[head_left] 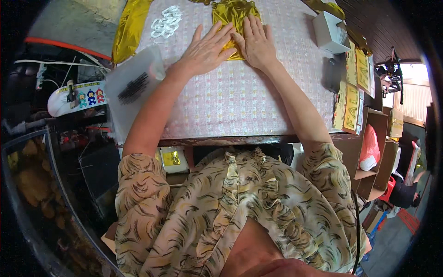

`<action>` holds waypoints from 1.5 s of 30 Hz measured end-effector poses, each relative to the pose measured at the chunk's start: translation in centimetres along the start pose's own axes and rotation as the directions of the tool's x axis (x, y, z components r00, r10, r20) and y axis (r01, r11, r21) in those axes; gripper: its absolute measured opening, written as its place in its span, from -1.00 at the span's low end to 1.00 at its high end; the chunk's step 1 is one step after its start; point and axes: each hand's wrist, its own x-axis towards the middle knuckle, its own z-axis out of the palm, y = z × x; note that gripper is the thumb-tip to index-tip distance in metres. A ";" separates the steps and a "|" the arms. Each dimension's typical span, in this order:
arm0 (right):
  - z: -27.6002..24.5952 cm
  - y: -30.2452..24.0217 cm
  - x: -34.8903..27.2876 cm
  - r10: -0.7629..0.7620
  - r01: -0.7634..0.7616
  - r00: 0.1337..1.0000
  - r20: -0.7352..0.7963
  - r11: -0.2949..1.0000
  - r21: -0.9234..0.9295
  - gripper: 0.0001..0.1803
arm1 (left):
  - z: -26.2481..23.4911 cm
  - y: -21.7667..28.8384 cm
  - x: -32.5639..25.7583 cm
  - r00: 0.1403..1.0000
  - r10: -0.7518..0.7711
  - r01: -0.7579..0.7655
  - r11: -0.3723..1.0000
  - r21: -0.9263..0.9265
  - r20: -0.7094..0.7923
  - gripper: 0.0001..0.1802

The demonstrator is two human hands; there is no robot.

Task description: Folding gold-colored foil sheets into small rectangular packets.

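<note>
A shiny gold foil piece [230, 14] lies flat at the far middle of the table, its near edge between my hands. My left hand [206, 50] rests on its left side, fingers stretched out and pointing away to the right. My right hand [256, 44] lies flat over its right side, fingers extended and the thumb close to the left fingertips. Neither hand grips anything; both palms face down. Part of the foil is hidden under the fingers. Left of it sits a small heap of white looped cord [166, 22].
A patterned pink-white cloth [221, 101] covers the table. More gold foil [128, 34] hangs over the left edge, near a clear plastic bag [138, 90]. At right stand a white box [330, 32], a dark object [331, 76] and gold-lettered packages [353, 108]. Cardboard boxes [377, 124] stand beyond.
</note>
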 end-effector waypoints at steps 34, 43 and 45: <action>-5.6 5.2 4.6 0.322 -0.597 0.797 0.512 0.290 0.748 -0.89 | -1.8 0.9 0.3 0.863 -0.505 0.398 0.704 -0.589 -0.021 0.09; -11.3 3.9 -1.3 -0.027 -0.262 0.959 0.282 0.296 0.918 -0.77 | -2.0 2.8 -2.5 0.878 -0.477 0.254 0.392 -0.884 0.041 0.01; -12.6 3.6 -3.2 -0.142 -0.153 0.965 0.218 0.366 0.918 -0.70 | -2.9 3.2 -3.2 0.912 -0.407 0.210 0.384 -0.899 0.039 -0.04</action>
